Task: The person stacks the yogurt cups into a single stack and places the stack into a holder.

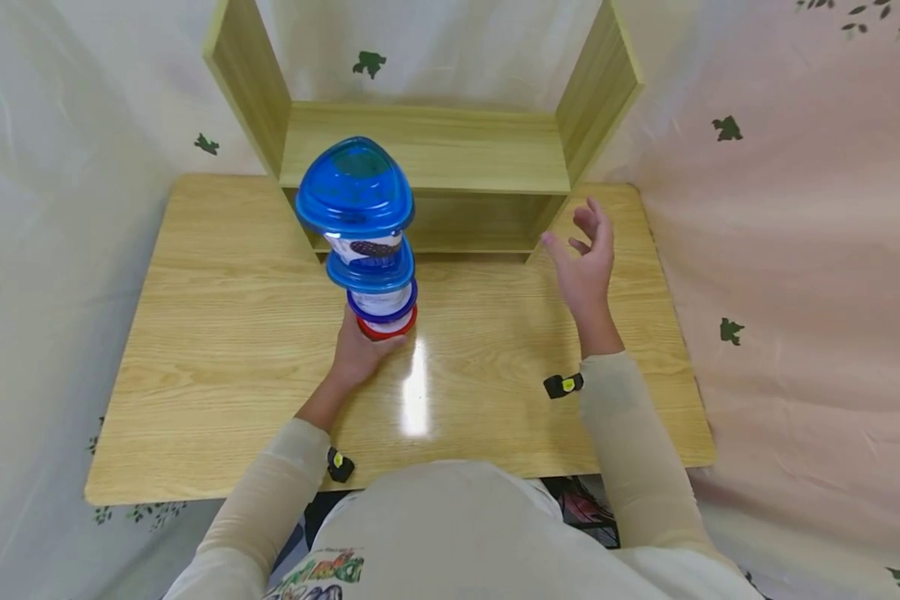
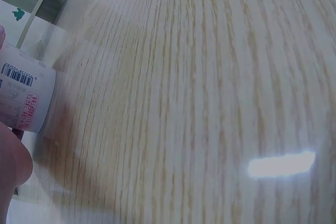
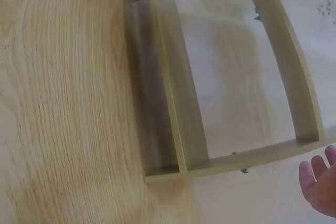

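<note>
Here: left hand (image 1: 356,346), curled round the lowest tub (image 2: 32,95), presumably because a grip at the base governs everything above. Stack of tubs (image 1: 375,275): upright, over the surface (image 1: 210,333), before the shelf's (image 1: 427,150) left part; whether its base touches down, I cannot tell. Topmost, a blue lid (image 1: 356,196). Right hand (image 1: 588,262): empty, fingers loosely bent, beside the shelf's right end, apparently left free.

A wooden shelf (image 1: 427,150) stands on a glossy table (image 1: 217,350) (1 bright glare (image 1: 416,387)) before pale, leaf-printed sheeting (image 1: 450,50).
</note>
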A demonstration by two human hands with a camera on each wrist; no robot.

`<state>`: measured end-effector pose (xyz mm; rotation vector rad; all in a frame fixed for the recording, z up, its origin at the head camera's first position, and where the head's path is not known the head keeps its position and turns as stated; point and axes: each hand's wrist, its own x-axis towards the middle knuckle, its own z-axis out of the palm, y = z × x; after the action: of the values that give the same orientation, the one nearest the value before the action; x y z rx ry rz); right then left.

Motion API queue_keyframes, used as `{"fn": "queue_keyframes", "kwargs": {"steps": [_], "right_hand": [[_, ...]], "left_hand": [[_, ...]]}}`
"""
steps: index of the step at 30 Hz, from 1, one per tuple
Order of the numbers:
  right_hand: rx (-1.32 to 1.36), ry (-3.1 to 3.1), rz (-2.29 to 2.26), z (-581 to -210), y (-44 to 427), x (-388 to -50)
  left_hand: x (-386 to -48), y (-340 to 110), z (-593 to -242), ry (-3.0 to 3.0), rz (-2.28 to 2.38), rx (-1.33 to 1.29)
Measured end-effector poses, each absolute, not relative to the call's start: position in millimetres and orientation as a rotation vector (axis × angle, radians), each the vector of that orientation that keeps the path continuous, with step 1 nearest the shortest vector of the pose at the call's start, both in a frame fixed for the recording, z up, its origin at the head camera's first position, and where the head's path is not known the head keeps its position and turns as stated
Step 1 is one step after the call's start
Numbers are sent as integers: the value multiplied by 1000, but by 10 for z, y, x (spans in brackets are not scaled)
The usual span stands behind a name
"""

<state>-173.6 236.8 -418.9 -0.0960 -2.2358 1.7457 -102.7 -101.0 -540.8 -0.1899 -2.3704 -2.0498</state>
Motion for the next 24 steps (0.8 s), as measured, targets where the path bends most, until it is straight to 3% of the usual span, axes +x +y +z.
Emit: {"fn": "queue_keyframes", "kwargs": {"steps": [11, 17, 24], "right_hand": [[-186, -2146, 2034, -4069, 2426, -2245], [-149, -2309, 1930, -4037, 2384, -2397], [-65, -2334, 1871, -4190, 2379, -2520]], "left_hand": [[-1021, -1041, -5461, -2339, -2072, -196], [-1013, -1014, -5452, -2378, -2033, -213], [-1134, -1003, -5766, -2384, -2004, -163]]}}
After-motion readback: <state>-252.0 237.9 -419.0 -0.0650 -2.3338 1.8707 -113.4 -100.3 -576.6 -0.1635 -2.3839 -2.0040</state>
